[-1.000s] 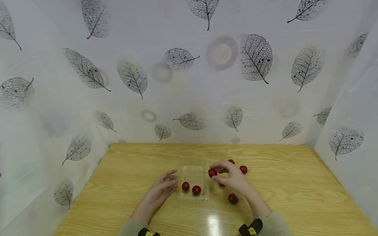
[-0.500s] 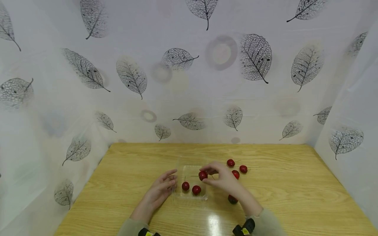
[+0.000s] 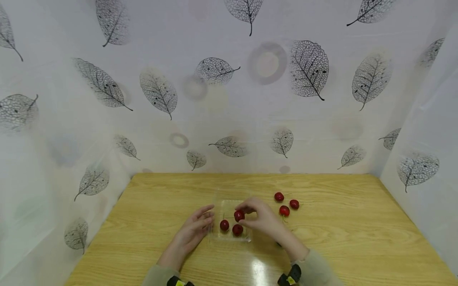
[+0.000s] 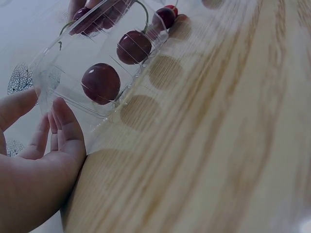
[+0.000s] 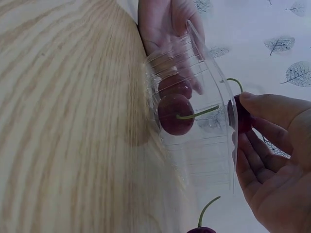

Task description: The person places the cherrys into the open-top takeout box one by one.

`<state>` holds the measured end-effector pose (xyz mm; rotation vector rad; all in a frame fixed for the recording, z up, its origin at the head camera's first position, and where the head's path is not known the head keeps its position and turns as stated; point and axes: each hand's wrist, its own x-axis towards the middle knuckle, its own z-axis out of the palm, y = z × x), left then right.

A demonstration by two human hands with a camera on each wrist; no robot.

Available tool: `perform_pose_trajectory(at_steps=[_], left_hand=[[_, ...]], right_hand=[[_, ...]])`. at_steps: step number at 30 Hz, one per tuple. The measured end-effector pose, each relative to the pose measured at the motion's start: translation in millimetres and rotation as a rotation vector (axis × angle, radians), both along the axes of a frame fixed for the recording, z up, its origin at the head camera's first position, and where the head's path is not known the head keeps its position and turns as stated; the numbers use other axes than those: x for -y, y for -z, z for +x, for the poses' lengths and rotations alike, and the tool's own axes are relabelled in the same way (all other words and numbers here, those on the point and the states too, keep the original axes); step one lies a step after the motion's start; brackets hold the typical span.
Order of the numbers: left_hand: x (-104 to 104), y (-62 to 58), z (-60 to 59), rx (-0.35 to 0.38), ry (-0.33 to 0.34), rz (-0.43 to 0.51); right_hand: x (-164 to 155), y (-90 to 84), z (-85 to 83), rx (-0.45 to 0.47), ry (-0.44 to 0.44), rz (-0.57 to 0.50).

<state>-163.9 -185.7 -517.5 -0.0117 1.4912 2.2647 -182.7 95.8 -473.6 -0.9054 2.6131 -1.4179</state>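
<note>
A clear plastic container (image 3: pixel 229 205) sits on the table, with two dark red cherries (image 3: pixel 224 225) (image 3: pixel 237 230) inside near its front. My right hand (image 3: pixel 262 219) pinches a third cherry (image 3: pixel 238 215) between thumb and fingers, over the container's right half. In the right wrist view, this stemmed cherry (image 5: pixel 241 115) is at the container's rim, partly seen through the clear plastic. At the container's left side is my left hand (image 3: pixel 193 231), its fingers loosely extended. The left wrist view shows its fingertips (image 4: pixel 62 108) right against the clear wall.
Several loose cherries lie right of the container: one at the back (image 3: pixel 279 197), one farther right (image 3: pixel 294 204) and one nearer (image 3: pixel 284 211). Another is almost hidden by my right forearm. Leaf-printed sheeting (image 3: pixel 232 119) encloses the wooden table (image 3: pixel 161 194) at back and sides.
My right hand has carried its cherry leftward from beside the container to over its inside. This uncovered a loose cherry and hid another behind the forearm. My left hand has stayed put.
</note>
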Motion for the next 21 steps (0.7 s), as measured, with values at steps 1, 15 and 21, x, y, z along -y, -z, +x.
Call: perform_pose_trajectory(at_steps=[1, 15, 21], left_hand=[[-0.2, -0.1, -0.1, 0.000, -0.001, -0.003], [0.5, -0.3, 0.2, 0.004, -0.002, 0.004], [0.2, 0.3, 0.6, 0.003, -0.003, 0.004]], right_hand=[[0.2, 0.2, 0.2, 0.000, -0.001, 0.001], [4.1, 5.9, 1.4, -0.022, 0.018, 0.030], [5.1, 6.7, 2.7, -0.067, 0.004, 0.077]])
